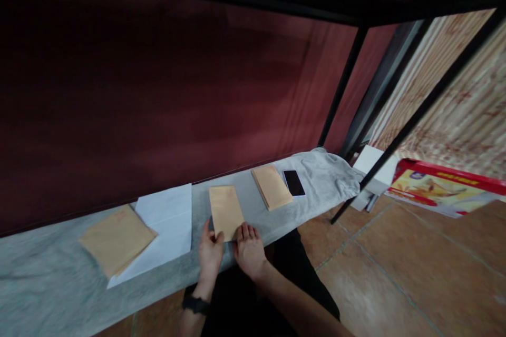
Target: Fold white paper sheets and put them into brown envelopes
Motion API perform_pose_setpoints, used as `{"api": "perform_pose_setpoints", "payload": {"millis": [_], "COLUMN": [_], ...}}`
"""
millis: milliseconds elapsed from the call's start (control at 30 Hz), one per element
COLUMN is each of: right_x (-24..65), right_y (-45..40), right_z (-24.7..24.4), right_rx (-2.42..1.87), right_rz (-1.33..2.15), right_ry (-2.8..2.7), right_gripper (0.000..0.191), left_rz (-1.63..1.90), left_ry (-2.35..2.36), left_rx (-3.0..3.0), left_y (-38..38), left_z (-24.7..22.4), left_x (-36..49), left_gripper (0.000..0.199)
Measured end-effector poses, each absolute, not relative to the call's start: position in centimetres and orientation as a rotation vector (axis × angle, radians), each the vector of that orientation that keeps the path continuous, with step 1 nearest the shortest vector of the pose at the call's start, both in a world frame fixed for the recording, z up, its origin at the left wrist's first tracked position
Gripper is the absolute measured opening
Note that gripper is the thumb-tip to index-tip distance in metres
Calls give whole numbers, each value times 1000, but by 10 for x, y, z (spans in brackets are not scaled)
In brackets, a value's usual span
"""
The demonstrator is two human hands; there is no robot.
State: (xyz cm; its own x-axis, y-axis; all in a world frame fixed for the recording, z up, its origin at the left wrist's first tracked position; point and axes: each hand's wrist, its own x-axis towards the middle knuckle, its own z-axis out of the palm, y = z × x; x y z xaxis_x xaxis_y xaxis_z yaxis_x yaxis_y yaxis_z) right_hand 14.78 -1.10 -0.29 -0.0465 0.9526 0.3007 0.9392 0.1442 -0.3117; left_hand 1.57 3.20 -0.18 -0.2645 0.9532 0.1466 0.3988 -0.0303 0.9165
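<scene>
While both hands sit low in the centre of the frame, the middle brown envelope (226, 208) lies flat on the grey cloth (330, 175) just up-frame of them, its long axis running from upper left down to lower right, near end toward the person. Left hand (211, 253), the one with the dark wristband (195, 304), is at the lower-left corner: thumb over the paper, fingers along the left edge; can't tell if they're clamped on it or just resting. Right hand (249, 249) has its fingers together, bent over the lower-right corner; thumb side not readable, so can't confirm a grip there either. Neither hand is nearer, both touch the near end, and the far end is untouched. Main relation: envelope extends away from both hands, one hand per near corner. Around it: white paper (172, 221) left of centre, just beside the left hand's side, with the left brown envelopes (118, 237) overlapping it; right brown envelopes (272, 187) right of centre, angled much the same way, phone (293, 183) just beyond, screen dark
</scene>
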Motion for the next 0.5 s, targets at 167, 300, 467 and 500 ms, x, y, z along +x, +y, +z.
{"api": "perform_pose_setpoints", "payload": {"millis": [167,300,467,500], "right_x": [161,164,154,152], "right_y": [8,19,10,8], "right_z": [22,21,10,9], "right_rx": [-1705,-1516,-1127,-1048], "right_rz": [627,957,1424,1507], "right_ry": [-1559,-1254,-738,-641], "right_gripper": [21,47,53,50], "left_rz": [1326,1344,1108,1087], "left_ry": [1424,1413,1573,1589], "left_rx": [1426,1262,1333,1352], "left_y": [23,23,28,29], "left_z": [34,45,20,14], "left_x": [48,59,58,57], "left_gripper": [65,66,81,82]}}
